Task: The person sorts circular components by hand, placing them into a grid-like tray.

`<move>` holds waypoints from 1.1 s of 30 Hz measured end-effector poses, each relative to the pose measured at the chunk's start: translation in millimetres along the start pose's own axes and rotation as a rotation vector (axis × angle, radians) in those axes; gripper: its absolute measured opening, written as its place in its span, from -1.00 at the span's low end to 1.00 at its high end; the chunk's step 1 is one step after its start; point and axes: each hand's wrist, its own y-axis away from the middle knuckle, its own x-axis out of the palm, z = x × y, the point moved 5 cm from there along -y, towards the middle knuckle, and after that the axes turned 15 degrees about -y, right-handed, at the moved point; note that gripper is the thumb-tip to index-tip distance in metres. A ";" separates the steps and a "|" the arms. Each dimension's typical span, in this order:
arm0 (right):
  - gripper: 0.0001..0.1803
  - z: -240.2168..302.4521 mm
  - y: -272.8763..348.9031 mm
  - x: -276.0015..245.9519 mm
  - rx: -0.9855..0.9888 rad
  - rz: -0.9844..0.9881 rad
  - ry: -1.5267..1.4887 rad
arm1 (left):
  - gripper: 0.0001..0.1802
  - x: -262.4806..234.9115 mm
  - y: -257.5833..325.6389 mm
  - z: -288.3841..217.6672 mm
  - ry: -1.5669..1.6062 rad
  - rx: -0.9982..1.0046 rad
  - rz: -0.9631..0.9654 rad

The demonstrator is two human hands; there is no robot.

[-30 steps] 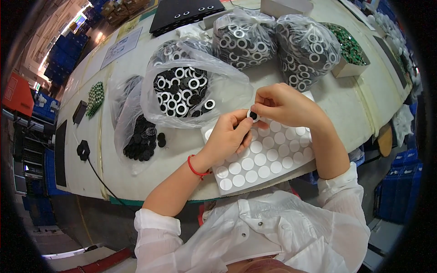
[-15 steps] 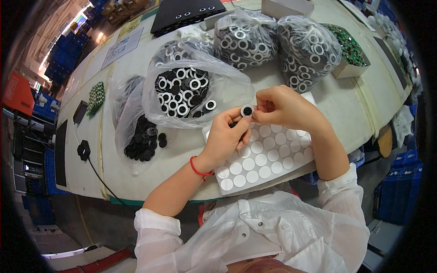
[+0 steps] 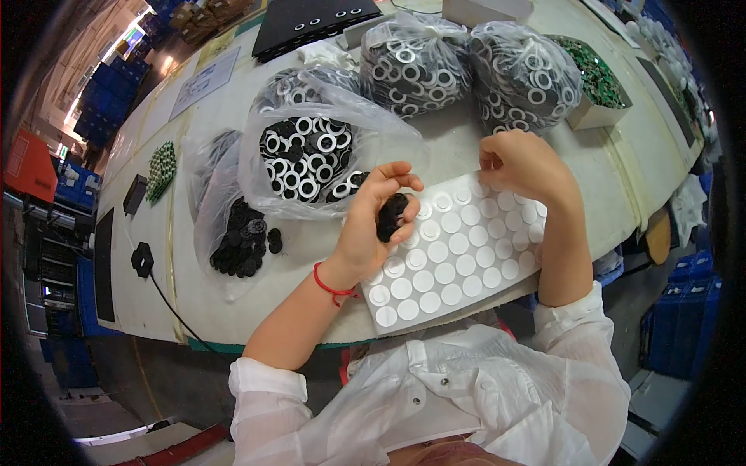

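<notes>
My left hand (image 3: 365,213) is cupped, palm turned inward, around a small stack of black discs (image 3: 392,217). Its fingertips curl over the near-left part of a white sheet of round stickers (image 3: 437,252). At the sheet's far right edge, my right hand (image 3: 528,165) has its thumb and fingers pinched together; whatever may be between them is hidden. Beyond my left hand lies an opened clear plastic bag (image 3: 381,132) full of black discs with white rings (image 3: 311,163). To its left, another clear bag (image 3: 203,221) spills plain black discs (image 3: 242,241) onto the table.
Two filled clear bags (image 3: 416,66) (image 3: 524,78) of ringed discs stand at the back. Beside them is a box of green circuit boards (image 3: 594,78). A black panel (image 3: 311,27) lies farther back, and a black hexagonal piece with a cable (image 3: 142,259) sits left.
My hands have parted: the right moved right to the sheet's far edge, and the left opened into a cupped hold. The ringed disc held between them is no longer in the fingers I see.
</notes>
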 end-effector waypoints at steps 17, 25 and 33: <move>-0.81 -25.0 -3.5 -3.7 0.153 0.194 -0.050 | -0.72 10.6 4.1 4.6 -0.069 -0.101 0.126; -0.86 -24.6 -5.4 -0.6 0.045 0.251 -0.014 | -0.75 14.7 5.4 5.4 -0.089 -0.165 0.041; -0.82 5.4 9.4 -2.2 0.005 0.363 -0.063 | -0.61 18.6 4.2 0.8 -0.258 0.002 0.233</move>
